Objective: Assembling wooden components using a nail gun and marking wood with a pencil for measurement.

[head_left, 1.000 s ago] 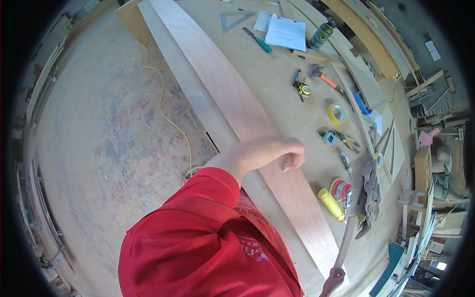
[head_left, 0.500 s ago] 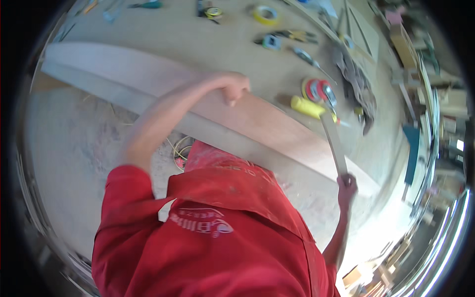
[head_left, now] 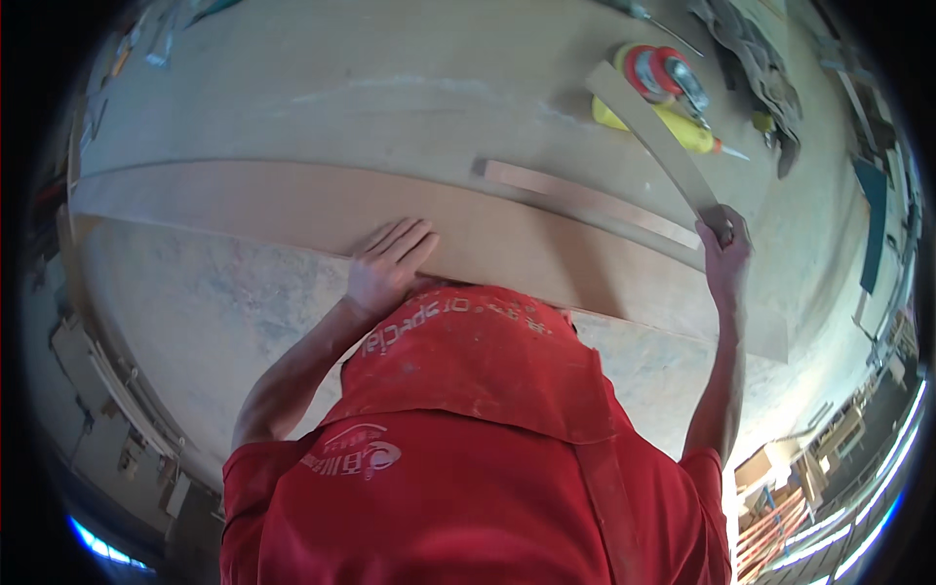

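Note:
A long, thin pale-wood board [head_left: 487, 230] lies flat along the near side of the worktable. My left hand [head_left: 390, 265] rests on it near its front edge, fingers stretched out and nothing held. Raised to the right, my right hand [head_left: 726, 249] grips one end of a narrow flat wooden strip [head_left: 655, 136]. The strip slants up and away to the left, over the board's far side. Just behind the board lies a second narrow strip [head_left: 590, 202] on the tabletop.
Beyond the raised strip are a yellow bottle [head_left: 687, 130] with a pointed nozzle and red tape rolls [head_left: 655, 73]. Dark gloves [head_left: 753, 60] lie farther right. Hand tools [head_left: 161, 44] sit at the far left. My red apron [head_left: 468, 341] touches the table's front.
The board, which was tilted up with my left hand at its far edge, now lies flat. That hand has come back to the near edge. The second strip has come into view.

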`<state>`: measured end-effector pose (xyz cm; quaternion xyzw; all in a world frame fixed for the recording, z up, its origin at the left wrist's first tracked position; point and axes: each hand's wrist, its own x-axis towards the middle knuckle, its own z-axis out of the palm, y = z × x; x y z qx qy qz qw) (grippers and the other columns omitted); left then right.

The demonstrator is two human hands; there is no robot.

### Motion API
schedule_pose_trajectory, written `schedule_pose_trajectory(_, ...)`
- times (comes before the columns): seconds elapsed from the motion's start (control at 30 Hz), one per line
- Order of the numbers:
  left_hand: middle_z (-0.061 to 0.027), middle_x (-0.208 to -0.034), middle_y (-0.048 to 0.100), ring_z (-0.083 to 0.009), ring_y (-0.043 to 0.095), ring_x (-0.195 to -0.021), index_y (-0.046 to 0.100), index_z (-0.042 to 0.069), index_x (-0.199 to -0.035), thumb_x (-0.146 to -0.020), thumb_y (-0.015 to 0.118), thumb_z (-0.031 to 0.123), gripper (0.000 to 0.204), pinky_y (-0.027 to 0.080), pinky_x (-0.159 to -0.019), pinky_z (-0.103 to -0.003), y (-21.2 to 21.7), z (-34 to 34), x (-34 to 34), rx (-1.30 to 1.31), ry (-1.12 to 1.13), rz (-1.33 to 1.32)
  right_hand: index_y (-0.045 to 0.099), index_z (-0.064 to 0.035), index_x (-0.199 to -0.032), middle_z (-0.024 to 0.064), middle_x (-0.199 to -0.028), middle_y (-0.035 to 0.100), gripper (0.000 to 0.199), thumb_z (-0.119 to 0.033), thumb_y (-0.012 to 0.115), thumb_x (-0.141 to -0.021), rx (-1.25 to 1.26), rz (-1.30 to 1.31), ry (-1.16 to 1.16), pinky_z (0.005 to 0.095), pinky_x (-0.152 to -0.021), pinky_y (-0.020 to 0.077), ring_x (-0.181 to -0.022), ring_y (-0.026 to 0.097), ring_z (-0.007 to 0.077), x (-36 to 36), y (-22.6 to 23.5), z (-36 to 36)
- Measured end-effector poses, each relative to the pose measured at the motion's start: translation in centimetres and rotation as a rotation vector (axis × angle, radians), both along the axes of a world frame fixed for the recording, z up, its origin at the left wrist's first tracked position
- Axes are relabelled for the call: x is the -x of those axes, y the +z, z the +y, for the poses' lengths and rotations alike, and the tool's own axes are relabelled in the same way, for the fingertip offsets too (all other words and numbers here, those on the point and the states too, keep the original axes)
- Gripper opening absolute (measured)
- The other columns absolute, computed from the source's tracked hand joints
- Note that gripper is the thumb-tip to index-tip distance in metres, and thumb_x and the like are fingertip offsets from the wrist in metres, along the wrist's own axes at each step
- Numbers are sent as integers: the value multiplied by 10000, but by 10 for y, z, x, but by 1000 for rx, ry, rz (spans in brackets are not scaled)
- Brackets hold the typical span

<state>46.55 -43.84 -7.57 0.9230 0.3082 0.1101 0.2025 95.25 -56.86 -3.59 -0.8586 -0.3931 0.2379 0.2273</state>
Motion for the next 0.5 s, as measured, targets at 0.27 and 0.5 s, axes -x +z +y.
schedule_pose_trajectory(0.27, -164, -1081, 769, -354, 730, -1019, 780, 156, -1172, -795, 599, 41, 433, 580, -898, -481, 32, 76, -40, 275, -9, 174, 623, 1, -1301, 158, -1122, 733, 416, -96, 792, -934, -121, -95, 77, 359, -786, 590, -934, 762, 238, 6, 23, -3)
schedule_pose_trajectory(0.5, -176, -1027, 765, -388, 723, -941, 777, 141, -1169, -768, 597, 6, 460, 567, -872, -502, 43, 110, -63, 289, -47, 284, 630, 2, -1298, 123, -1040, 727, 423, -94, 804, -924, -103, -127, -112, 314, -730, 560, -841, 719, 170, 9, 63, -28)
